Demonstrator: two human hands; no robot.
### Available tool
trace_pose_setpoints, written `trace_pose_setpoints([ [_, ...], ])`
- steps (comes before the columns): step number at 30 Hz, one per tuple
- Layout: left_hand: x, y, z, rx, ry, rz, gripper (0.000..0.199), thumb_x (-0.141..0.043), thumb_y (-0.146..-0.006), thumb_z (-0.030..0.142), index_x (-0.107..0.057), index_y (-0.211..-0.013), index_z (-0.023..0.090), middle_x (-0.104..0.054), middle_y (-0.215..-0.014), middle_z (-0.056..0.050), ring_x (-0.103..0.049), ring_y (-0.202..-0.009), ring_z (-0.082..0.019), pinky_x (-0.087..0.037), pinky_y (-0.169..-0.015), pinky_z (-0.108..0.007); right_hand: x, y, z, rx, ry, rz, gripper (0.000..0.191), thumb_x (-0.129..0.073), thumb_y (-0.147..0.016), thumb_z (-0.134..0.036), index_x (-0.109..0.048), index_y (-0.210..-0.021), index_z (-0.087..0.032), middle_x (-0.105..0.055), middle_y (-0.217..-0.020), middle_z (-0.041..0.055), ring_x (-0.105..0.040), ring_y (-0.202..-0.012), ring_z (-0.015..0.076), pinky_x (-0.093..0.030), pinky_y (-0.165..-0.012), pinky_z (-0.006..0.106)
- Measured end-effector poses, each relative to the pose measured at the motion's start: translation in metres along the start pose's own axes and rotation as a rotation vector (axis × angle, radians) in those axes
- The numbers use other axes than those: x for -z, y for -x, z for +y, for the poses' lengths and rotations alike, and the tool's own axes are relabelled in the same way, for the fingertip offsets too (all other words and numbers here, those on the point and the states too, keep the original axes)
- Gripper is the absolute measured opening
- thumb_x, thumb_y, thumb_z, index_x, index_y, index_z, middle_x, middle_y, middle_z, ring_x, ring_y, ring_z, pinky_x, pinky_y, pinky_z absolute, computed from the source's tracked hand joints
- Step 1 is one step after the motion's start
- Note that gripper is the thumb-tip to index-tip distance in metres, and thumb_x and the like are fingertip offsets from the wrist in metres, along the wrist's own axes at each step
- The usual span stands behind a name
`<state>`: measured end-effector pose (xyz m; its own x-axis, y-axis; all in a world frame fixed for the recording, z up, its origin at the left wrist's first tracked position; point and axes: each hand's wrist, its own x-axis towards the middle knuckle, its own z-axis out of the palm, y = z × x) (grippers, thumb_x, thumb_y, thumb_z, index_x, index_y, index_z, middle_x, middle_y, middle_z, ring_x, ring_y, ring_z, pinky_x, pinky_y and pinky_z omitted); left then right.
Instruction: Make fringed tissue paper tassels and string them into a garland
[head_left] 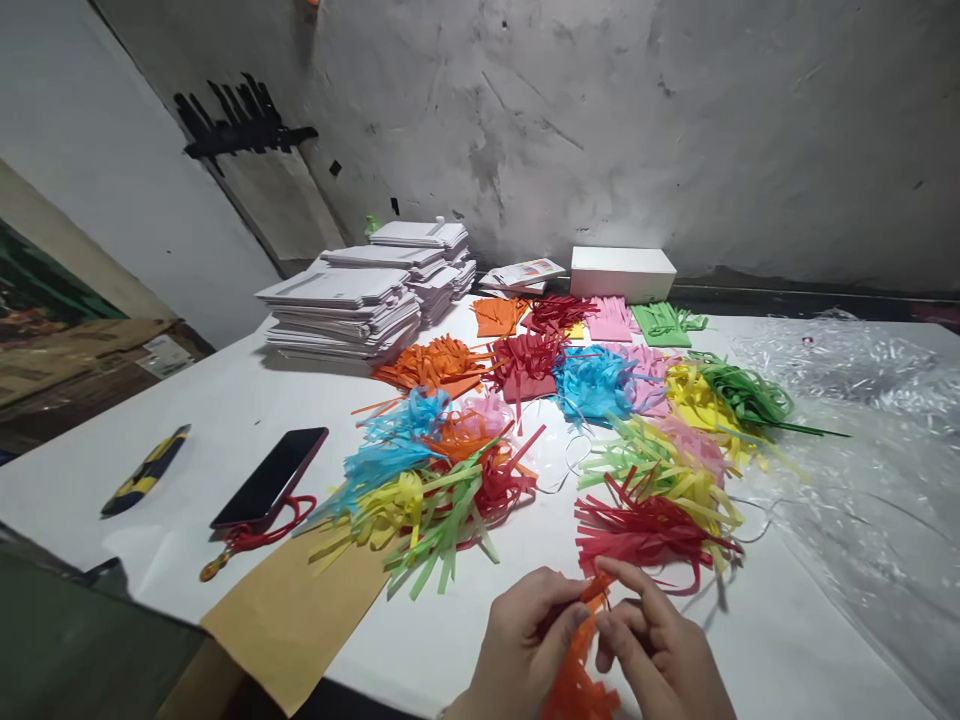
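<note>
My left hand (529, 635) pinches the twisted top of an orange paper tassel (576, 680) near the front edge of the table. Close beside it, my right hand (652, 635) has its fingers pressed together at the same twisted end. The tassel's fringe hangs down between both hands, partly hidden by them. Just beyond my fingers lies a red tassel (637, 525), joined in a row with yellow and light green tassels (652, 460). To the left spreads another bunch of tassels, with yellow (375, 515), blue (397, 440) and green (442, 520) fringes. White string (555, 488) runs between the bunches.
Fringed paper stacks in orange (439, 365), dark red (525, 365), blue (594, 382) and green (746, 392) lie farther back. White packets (341, 320) are piled at back left, near a white box (622, 272). A phone (271, 478), a cutter (146, 470), brown paper (300, 610) and clear plastic (862, 500) surround them.
</note>
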<state>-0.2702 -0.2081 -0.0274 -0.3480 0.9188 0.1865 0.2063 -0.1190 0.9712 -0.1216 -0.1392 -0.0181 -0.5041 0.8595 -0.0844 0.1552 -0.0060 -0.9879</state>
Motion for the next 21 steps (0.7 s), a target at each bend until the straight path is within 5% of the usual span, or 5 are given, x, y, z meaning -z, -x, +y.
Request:
trace_pose_setpoints([
  [6,0.005,0.0,0.001,-0.071,-0.074,-0.07,0.017,-0.059,-0.096,0.028,-0.074,-0.103,0.024,-0.07,-0.081,-0.008,-0.063,-0.073,-0.019,-0.047,-0.068,-0.028,0.012,-0.006,-0.001,-0.088,-0.16,-0.305,0.056,-0.057,-0.09,-0.063,-0.062,-0.121,-0.016,-0.063,-0.065,0.001,-0.053,-0.056,0.013,-0.04,-0.055,0.023],
  [13,0.012,-0.002,0.001,-0.142,-0.173,-0.291,0.016,-0.058,-0.095,0.023,-0.072,-0.099,0.026,-0.073,-0.086,-0.009,-0.066,-0.079,-0.022,-0.049,-0.073,-0.029,0.013,-0.002,0.0,-0.252,-0.406,-0.379,0.062,-0.069,-0.08,-0.065,-0.062,-0.119,-0.017,-0.055,-0.058,-0.005,-0.034,-0.044,0.0062,-0.022,-0.046,0.02],
  [16,0.015,-0.004,-0.002,-0.242,-0.218,-0.292,0.019,-0.058,-0.094,0.018,-0.071,-0.104,0.027,-0.071,-0.083,-0.008,-0.065,-0.075,-0.02,-0.05,-0.068,-0.025,0.009,-0.002,0.003,-0.118,-0.315,-0.341,0.045,-0.063,-0.088,-0.059,-0.066,-0.106,-0.018,-0.058,-0.059,-0.0034,-0.043,-0.047,0.0078,-0.029,-0.049,0.02],
  [21,0.016,-0.009,-0.003,-0.377,-0.312,-0.27,0.028,-0.06,-0.091,0.013,-0.069,-0.112,0.029,-0.069,-0.077,-0.006,-0.065,-0.067,-0.017,-0.051,-0.06,-0.022,0.008,-0.007,0.006,0.329,0.173,-0.076,0.021,-0.051,-0.097,-0.033,-0.066,-0.087,-0.021,-0.063,-0.082,0.0034,-0.06,-0.076,0.016,-0.046,-0.068,0.025],
])
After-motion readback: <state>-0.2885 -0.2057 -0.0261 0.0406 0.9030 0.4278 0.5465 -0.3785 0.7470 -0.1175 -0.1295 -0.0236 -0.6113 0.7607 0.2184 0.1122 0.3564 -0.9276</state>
